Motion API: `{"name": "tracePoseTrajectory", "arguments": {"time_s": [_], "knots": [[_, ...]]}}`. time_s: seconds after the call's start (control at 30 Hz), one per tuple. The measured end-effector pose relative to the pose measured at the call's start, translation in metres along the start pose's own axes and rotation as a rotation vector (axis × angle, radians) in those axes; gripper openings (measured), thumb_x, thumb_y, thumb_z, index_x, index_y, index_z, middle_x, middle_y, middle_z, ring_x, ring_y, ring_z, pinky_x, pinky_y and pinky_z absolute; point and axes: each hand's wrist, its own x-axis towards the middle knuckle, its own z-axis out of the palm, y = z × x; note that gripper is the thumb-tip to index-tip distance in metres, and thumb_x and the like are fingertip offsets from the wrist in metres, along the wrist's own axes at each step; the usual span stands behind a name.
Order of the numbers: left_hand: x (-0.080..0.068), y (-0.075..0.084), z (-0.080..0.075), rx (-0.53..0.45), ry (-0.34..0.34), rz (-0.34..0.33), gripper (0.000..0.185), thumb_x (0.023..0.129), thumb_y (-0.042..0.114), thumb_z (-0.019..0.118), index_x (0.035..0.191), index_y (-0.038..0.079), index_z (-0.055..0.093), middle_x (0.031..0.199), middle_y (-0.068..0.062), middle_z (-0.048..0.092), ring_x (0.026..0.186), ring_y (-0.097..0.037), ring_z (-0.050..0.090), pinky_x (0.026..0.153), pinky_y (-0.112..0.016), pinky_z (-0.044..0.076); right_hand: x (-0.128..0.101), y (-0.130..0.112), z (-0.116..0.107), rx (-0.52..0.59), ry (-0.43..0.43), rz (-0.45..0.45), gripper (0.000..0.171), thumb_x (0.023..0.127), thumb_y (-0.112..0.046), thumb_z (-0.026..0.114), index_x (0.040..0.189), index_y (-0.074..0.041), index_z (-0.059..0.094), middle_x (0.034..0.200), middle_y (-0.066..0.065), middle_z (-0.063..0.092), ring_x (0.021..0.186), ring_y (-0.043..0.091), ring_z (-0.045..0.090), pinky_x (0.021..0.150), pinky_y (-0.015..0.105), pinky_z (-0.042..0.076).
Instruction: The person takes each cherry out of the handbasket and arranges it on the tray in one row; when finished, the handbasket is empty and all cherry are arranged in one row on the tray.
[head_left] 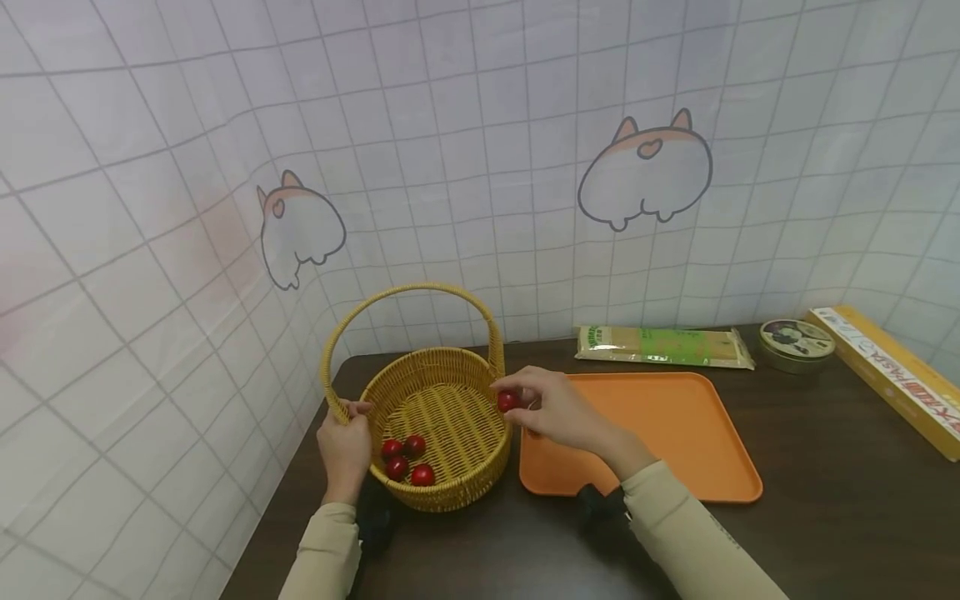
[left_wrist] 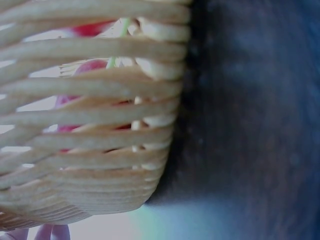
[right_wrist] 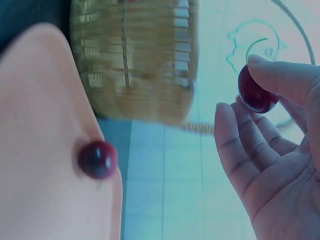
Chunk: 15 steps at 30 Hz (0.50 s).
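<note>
My right hand [head_left: 553, 408] pinches a dark red cherry [right_wrist: 256, 90] between thumb and fingertips, a thin stem rising from the fruit. In the head view this hand is at the right rim of the yellow woven basket [head_left: 442, 500], by the orange tray [head_left: 645, 442]. Another cherry [right_wrist: 98, 160] lies on the tray near its edge, mostly hidden by the hand in the head view. On the basket's left side, my left hand [head_left: 347, 446] grips the rim at the foot of the tall handle [head_left: 420, 287]. Several cherries [head_left: 423, 475] lie inside, toward the front left.
Behind the tray lies a clear-and-green packet [head_left: 663, 346]. A round tin [head_left: 797, 343] stands right of it, beside a long yellow box [head_left: 892, 375]. A white gridded curtain [head_left: 480, 167] hangs along the back and left of the dark table [head_left: 817, 500].
</note>
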Motion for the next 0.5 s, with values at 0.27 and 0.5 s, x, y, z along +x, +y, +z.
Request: {"name": "tracePoseTrajectory", "arguments": {"time_s": [0.27, 0.5], "knots": [[0.000, 0.001, 0.000, -0.001, 0.003, -0.004, 0.019, 0.093, 0.007, 0.048, 0.089, -0.003, 0.064, 0.094, -0.020, 0.071, 0.088, -0.036, 0.062, 0.074, -0.041, 0.042, -0.005, 0.020, -0.023, -0.100, 0.107, 0.046, 0.032, 0.083, -0.011, 0.077, 0.113, -0.015, 0.069, 0.107, 0.002, 0.061, 0.090, 0.021, 0.061, 0.075, 0.035, 0.051], [-0.001, 0.002, 0.000, 0.000, 0.005, -0.012, 0.017, 0.092, 0.007, 0.049, 0.089, -0.002, 0.063, 0.094, -0.019, 0.072, 0.088, -0.036, 0.062, 0.074, -0.040, 0.041, -0.010, 0.045, -0.030, -0.095, 0.100, 0.181, 0.037, 0.083, -0.011, 0.076, 0.118, -0.008, 0.065, 0.110, 0.008, 0.060, 0.087, 0.019, 0.064, 0.070, 0.032, 0.053]]}}
